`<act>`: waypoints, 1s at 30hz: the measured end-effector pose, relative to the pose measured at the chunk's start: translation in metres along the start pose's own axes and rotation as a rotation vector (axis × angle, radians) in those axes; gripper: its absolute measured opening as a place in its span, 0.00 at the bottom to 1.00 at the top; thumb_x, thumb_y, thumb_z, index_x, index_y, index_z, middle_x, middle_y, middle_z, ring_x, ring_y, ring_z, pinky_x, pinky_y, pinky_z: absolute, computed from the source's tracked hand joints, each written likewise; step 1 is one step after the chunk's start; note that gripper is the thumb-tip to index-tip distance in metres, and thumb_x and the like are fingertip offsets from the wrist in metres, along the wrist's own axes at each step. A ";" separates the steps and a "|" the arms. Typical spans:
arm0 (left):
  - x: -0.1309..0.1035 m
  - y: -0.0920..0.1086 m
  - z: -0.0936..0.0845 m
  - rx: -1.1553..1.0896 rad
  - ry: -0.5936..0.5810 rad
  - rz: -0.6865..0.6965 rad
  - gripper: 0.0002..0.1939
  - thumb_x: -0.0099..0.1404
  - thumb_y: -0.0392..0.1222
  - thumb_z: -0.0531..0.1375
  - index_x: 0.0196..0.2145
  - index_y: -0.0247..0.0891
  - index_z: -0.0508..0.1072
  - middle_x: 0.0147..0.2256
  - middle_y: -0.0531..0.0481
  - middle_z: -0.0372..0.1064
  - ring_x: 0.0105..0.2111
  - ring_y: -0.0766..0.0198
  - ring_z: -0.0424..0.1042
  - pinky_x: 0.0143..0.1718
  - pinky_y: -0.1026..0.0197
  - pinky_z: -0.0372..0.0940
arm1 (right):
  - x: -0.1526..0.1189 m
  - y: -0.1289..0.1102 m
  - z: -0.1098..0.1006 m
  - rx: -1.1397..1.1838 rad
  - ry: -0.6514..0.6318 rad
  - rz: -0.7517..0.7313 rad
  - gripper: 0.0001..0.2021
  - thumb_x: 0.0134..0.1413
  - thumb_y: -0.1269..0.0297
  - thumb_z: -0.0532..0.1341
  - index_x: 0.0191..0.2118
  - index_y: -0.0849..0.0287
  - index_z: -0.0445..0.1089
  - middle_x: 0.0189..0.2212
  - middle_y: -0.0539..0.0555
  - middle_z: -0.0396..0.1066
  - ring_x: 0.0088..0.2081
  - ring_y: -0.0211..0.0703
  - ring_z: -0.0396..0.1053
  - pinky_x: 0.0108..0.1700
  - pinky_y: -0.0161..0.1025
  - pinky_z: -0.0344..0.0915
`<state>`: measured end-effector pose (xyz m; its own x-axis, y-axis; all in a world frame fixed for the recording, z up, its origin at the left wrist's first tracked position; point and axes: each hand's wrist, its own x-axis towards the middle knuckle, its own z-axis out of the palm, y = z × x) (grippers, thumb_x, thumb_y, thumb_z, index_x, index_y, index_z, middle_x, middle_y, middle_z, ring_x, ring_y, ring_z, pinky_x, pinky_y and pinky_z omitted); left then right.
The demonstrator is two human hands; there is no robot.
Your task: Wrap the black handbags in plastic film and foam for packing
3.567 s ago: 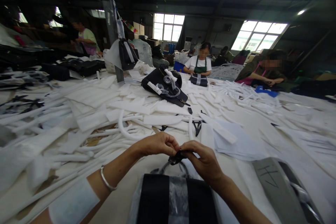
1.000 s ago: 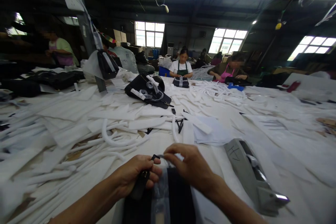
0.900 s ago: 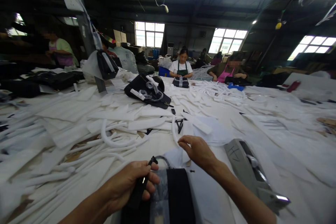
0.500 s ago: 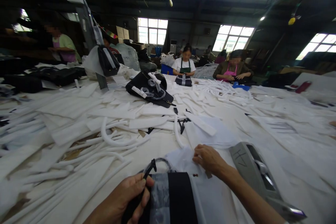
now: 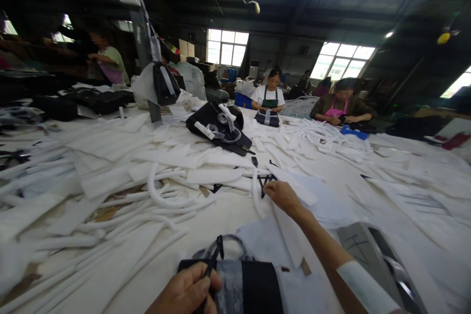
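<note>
My left hand [image 5: 189, 290] is closed around a thin black strap [image 5: 218, 251] at the bottom of the view. Just beside it stands a black bag [image 5: 261, 287] with a band of clear plastic film [image 5: 230, 284] across it. A plastic-wrapped handle [image 5: 235, 240] arches up behind the bag. Farther out, my right hand [image 5: 285, 196] reaches over the table with its fingers curled at several small black straps [image 5: 262, 184]. Its fingertips are partly hidden, so whether a strap is between them does not show.
White foam tubes [image 5: 162, 196] and sheets cover the table's left side. Another black bag [image 5: 219, 127] lies farther back. At right sits a grey tape dispenser [image 5: 368, 250]. A post [image 5: 147, 44] carries a hanging bag [image 5: 164, 83]. Co-workers [image 5: 270, 95] sit across the table.
My right hand has moved forward and left, from the white sheets beside the bag to the small black straps. My left hand still holds its strap. The view has shifted.
</note>
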<state>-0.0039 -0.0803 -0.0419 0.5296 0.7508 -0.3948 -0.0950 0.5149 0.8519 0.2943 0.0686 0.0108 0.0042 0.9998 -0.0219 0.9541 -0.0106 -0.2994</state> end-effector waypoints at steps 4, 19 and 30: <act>-0.002 -0.005 0.003 -0.007 0.032 -0.004 0.32 0.51 0.71 0.61 0.35 0.37 0.65 0.21 0.49 0.72 0.17 0.70 0.63 0.19 0.69 0.53 | -0.002 -0.003 0.005 0.104 -0.086 -0.015 0.07 0.53 0.63 0.61 0.32 0.57 0.76 0.30 0.51 0.75 0.33 0.41 0.70 0.33 0.34 0.57; -0.020 0.031 0.020 0.002 0.119 -0.125 0.35 0.45 0.67 0.67 0.41 0.37 0.67 0.25 0.47 0.72 0.15 0.63 0.68 0.11 0.66 0.62 | -0.165 0.062 -0.032 0.334 -0.365 0.194 0.07 0.46 0.61 0.65 0.30 0.58 0.76 0.25 0.49 0.74 0.28 0.39 0.68 0.29 0.32 0.59; -0.020 0.029 0.019 0.059 0.125 -0.018 0.30 0.55 0.63 0.63 0.43 0.35 0.66 0.27 0.49 0.71 0.18 0.68 0.66 0.14 0.70 0.62 | -0.179 0.072 0.020 0.325 -0.149 0.329 0.03 0.39 0.68 0.65 0.24 0.60 0.71 0.21 0.49 0.68 0.26 0.38 0.64 0.29 0.33 0.55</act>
<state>-0.0015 -0.0880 -0.0030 0.4215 0.7890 -0.4469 -0.0342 0.5063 0.8617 0.3565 -0.1112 -0.0255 0.2247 0.9287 -0.2950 0.7662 -0.3554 -0.5354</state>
